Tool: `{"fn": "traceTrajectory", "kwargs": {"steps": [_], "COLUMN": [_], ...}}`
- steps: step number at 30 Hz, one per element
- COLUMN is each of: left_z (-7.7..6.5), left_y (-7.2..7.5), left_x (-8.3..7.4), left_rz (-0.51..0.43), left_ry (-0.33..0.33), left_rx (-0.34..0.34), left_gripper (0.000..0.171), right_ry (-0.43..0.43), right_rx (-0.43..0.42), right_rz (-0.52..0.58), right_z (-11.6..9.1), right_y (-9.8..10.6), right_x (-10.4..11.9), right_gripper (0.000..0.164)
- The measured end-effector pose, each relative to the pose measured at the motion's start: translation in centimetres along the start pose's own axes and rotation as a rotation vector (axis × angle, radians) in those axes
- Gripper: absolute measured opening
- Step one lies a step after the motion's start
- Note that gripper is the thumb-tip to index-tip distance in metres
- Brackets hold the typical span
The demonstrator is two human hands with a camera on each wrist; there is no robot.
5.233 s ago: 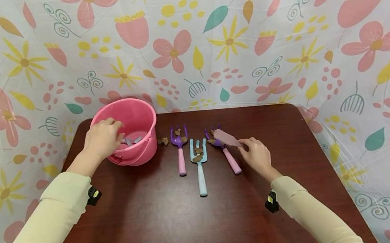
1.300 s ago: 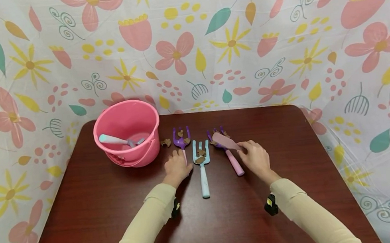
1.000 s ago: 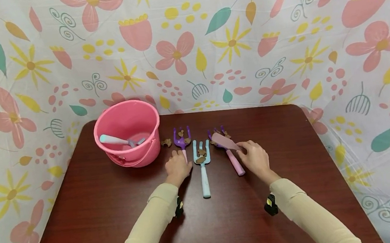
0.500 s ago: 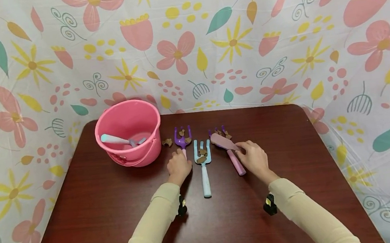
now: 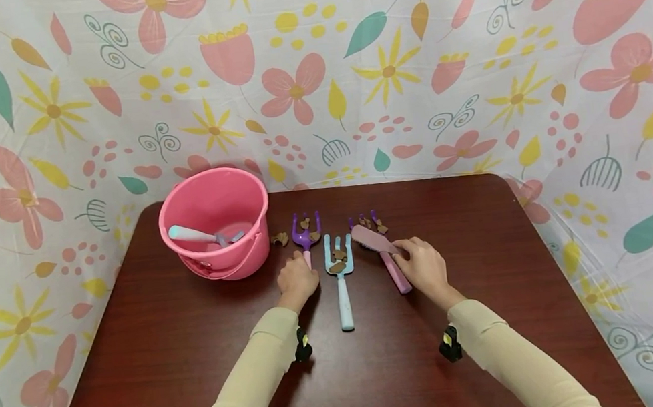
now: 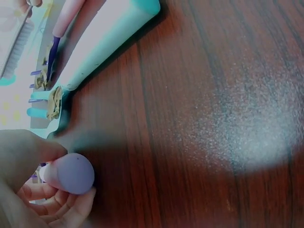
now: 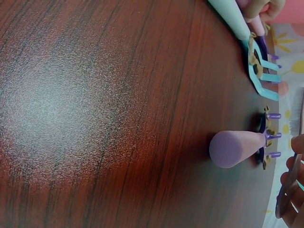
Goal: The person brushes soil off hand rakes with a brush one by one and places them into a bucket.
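Note:
My left hand point(image 5: 297, 279) grips the pink handle of a purple hand fork point(image 5: 304, 237) lying on the table; the handle's rounded end point(image 6: 78, 173) shows between thumb and fingers in the left wrist view. In my right hand point(image 5: 426, 266) is a pink brush point(image 5: 373, 238), its bristles point(image 6: 18, 47) facing down in the left wrist view. The brush overlaps the head of a second purple fork, whose pink handle point(image 5: 396, 273) points towards me. Between the hands lies a light blue fork point(image 5: 344, 302). Brown crumpled bits point(image 5: 338, 266) sit on all three forks.
A pink bucket point(image 5: 205, 200) stands at the back left, with a pale blue-handled tool point(image 5: 192, 234) leaning inside. One brown bit point(image 5: 279, 239) lies between bucket and forks. A floral curtain point(image 5: 310, 64) hangs behind the dark wooden table point(image 5: 395, 377).
My left hand has gone from over the bucket to the left fork's handle; the pale-handled tool now shows in the bucket. The right hand's brush has shifted slightly towards me.

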State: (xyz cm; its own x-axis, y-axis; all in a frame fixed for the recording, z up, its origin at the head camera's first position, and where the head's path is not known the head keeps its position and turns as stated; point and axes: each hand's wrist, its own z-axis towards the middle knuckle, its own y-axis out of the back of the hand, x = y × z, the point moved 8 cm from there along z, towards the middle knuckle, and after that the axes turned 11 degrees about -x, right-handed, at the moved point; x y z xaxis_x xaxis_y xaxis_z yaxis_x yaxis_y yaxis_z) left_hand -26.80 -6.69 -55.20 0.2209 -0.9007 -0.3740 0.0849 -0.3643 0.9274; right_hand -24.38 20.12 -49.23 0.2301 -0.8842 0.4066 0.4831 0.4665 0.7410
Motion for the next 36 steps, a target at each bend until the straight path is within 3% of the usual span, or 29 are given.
{"fn": "traceTrajectory", "kwargs": {"steps": [19, 36], "left_z": [0.2, 0.4], "left_y": [1.9, 2.6], "left_x": [0.9, 2.6], "left_rz": [0.046, 0.05], "left_ry": [0.03, -0.012], "left_rx": [0.034, -0.005], "left_gripper": [0.03, 0.033], "right_ry": [0.007, 0.026], "right_rx": [-0.023, -0.064], "right_rz": [0.006, 0.038], "right_z": [0.3, 0.3], "right_y": [0.1, 0.1], "right_x": [0.2, 0.3], "right_gripper": [0.025, 0.025]}}
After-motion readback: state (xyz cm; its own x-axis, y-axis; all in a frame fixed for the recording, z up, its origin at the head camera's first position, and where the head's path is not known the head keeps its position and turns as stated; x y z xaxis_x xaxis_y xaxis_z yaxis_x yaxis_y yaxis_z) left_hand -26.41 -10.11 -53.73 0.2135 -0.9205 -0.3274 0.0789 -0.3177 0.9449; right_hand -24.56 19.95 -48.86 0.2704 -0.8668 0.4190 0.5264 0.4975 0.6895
